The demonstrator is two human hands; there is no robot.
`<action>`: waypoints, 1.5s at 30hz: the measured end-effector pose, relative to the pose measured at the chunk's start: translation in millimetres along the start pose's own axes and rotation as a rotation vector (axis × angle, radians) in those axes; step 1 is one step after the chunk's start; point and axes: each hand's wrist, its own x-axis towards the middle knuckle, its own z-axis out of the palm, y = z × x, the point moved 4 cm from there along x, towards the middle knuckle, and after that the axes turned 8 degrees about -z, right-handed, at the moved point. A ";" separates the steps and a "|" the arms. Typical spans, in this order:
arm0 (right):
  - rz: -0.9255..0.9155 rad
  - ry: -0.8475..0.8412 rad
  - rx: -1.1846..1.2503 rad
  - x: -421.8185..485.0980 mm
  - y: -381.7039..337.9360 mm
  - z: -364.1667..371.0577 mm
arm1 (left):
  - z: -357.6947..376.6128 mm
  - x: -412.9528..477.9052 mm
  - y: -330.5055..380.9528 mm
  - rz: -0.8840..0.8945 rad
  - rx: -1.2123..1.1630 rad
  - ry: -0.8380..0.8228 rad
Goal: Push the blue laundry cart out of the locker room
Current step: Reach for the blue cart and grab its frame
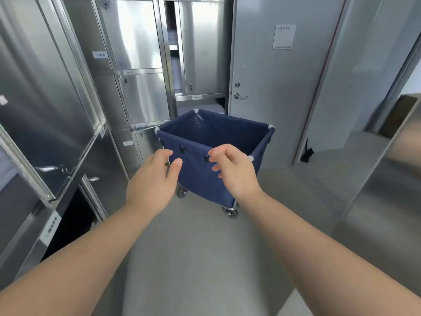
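The blue laundry cart (200, 176) stands on the grey floor ahead of me, a dark blue fabric bin on a metal frame with small castors. Its inside looks empty. Both my arms reach forward toward its near rim. My left hand (155, 179) hovers at the cart's near left corner with fingers apart, holding nothing. My right hand (232, 167) is in front of the near rim, fingers curled loosely and open, not gripping the cart.
Stainless steel lockers (57, 99) line the left wall, more stand behind the cart (136, 42), one with its door ajar. A grey door with a lever handle (240, 96) is behind the cart on the right. An opening (407, 106) shows at far right. Bare floor (205, 258) lies between me and the cart.
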 end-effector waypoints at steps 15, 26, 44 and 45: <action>-0.042 0.043 -0.012 120.5 44.1 65.9 | 57.8 142.6 -24.3 0.105 -0.209 -0.067; -0.026 0.051 -0.127 230.5 118.0 87.4 | 135.1 258.0 -52.6 0.060 -0.193 -0.132; 0.055 -0.014 -0.107 465.5 274.5 49.9 | 340.6 468.8 -30.4 -0.051 -0.070 -0.198; 0.069 -0.017 -0.115 472.7 285.1 50.2 | 353.0 476.2 -31.3 -0.050 -0.061 -0.204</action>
